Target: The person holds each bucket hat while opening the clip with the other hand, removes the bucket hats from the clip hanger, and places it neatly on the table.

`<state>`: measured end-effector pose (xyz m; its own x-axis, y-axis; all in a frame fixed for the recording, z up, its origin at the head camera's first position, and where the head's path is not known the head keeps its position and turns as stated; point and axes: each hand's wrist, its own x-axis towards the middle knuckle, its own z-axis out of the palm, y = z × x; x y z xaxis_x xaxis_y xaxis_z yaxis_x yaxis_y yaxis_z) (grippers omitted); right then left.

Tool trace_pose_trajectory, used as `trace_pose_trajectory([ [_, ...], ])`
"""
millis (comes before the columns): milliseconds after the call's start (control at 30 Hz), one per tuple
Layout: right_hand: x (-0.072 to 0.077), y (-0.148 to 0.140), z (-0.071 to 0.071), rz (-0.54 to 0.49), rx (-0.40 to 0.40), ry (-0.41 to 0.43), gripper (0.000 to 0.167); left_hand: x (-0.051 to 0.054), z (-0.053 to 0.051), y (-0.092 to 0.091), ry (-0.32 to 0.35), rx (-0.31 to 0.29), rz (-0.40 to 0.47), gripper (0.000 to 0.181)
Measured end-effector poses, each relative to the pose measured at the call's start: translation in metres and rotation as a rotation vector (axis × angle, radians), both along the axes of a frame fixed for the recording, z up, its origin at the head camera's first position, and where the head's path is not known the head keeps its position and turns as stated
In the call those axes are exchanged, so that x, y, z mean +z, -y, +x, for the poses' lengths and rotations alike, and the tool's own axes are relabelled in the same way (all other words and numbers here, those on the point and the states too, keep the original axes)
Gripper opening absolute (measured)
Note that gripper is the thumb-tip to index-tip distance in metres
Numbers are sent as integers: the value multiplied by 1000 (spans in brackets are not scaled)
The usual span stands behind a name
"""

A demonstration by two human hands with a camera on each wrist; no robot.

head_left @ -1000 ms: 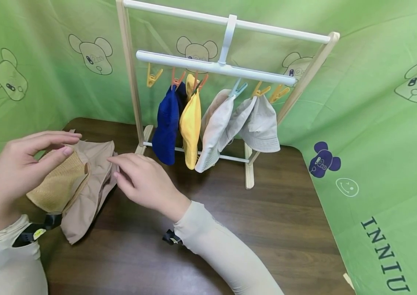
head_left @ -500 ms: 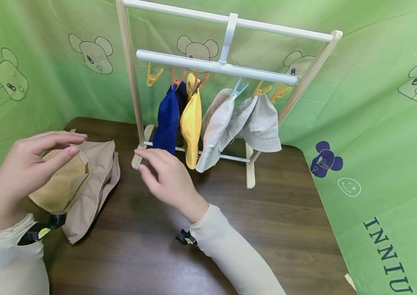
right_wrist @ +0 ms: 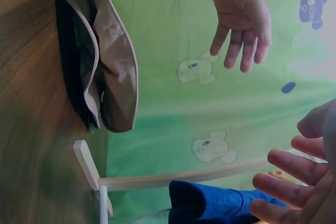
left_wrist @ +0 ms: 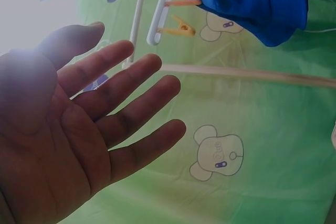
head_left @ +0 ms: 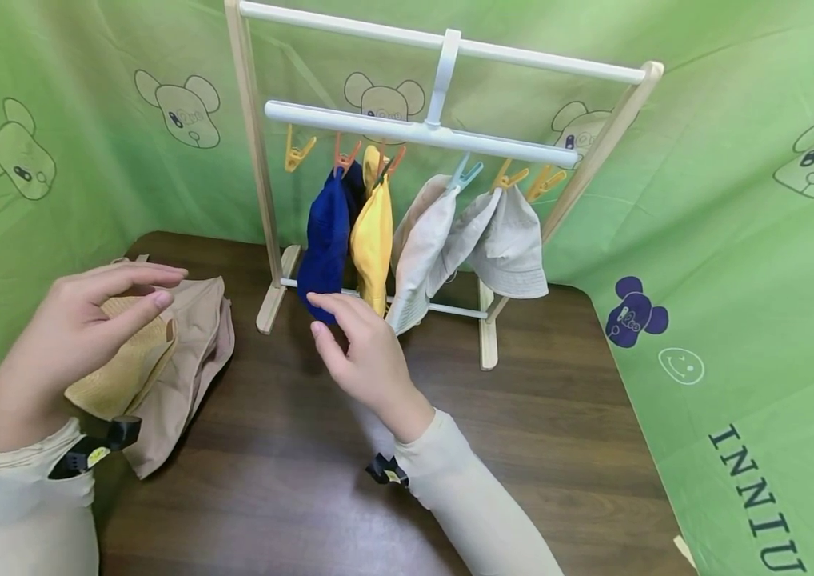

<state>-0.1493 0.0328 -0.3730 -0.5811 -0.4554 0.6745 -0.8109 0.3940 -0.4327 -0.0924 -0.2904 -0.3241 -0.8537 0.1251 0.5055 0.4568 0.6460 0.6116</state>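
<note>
My left hand (head_left: 83, 336) hovers over a straw hat (head_left: 115, 380) and a beige cloth hat (head_left: 194, 352) at the table's left, holding nothing. In the left wrist view its fingers (left_wrist: 142, 106) are spread and relaxed. Lower than the hanging hats, my right hand (head_left: 374, 364) is in the air with nothing in it and overlaps them in the head view. Clothespins hold a blue hat (head_left: 328, 224), a yellow hat (head_left: 373, 232), a pale hat (head_left: 424, 240) and a grey bucket hat (head_left: 511, 248) on a white hanger (head_left: 378, 126).
A wooden rack (head_left: 249, 120) with a white top bar (head_left: 349, 26) stands at the back of the brown table (head_left: 292, 496). A yellow clothespin (head_left: 299, 154) at the hanger's left end grips no hat. Green printed cloth (head_left: 752, 264) surrounds the table.
My right hand has moved right, away from the beige hat to in front of the blue and yellow hats. The left hand has drifted slightly right. The hanging hats look unchanged.
</note>
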Motion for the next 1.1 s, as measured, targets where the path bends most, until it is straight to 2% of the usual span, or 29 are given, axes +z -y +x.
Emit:
trace_pose_trajectory([
  [167,-4,-9,0,-46,-16,15,31,-3,-4,-4,-5,-19,-11,32],
  [433,-11,-19,-3,-72,-47,38,31,-7,-6,-10,30,-26,-30,30],
  [733,-10,-24,-4,-95,-93,57,32,-9,-11,-24,51,-29,-48,27],
  [867,-9,-24,-4,-127,-73,79,32,-12,-16,-33,67,-54,-48,26],
  [1000,-9,-22,-3,-193,-13,132,32,-15,-23,-43,129,-60,-15,25],
  [1100,-9,-20,0,-217,5,157,32,-12,-30,-51,172,-55,13,27],
])
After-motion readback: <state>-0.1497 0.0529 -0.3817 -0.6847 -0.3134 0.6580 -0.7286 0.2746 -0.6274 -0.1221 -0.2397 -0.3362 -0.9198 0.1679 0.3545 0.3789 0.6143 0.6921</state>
